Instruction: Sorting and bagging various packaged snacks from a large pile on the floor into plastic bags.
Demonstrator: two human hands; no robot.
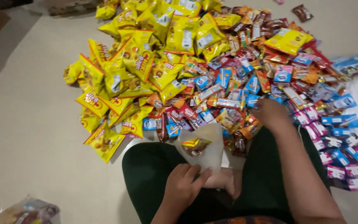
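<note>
My left hand point(183, 184) grips the lower edge of a clear plastic bag point(206, 145) held open over my lap, with a few snack packets inside it. My right hand point(272, 114) reaches forward into a big heap of small snack packets point(245, 83) on the floor; it is blurred, and whether it holds a packet cannot be told. To the left of the heap lies a pile of larger yellow snack bags point(146, 58). My legs in dark green trousers point(154, 166) are folded under the bag.
Rows of blue and pink small packets point(340, 141) lie at the right. A filled clear bag point(25, 211) sits at the bottom left corner. Beige floor point(25, 116) stretches to the left. A bare foot point(226, 180) shows beside my left hand.
</note>
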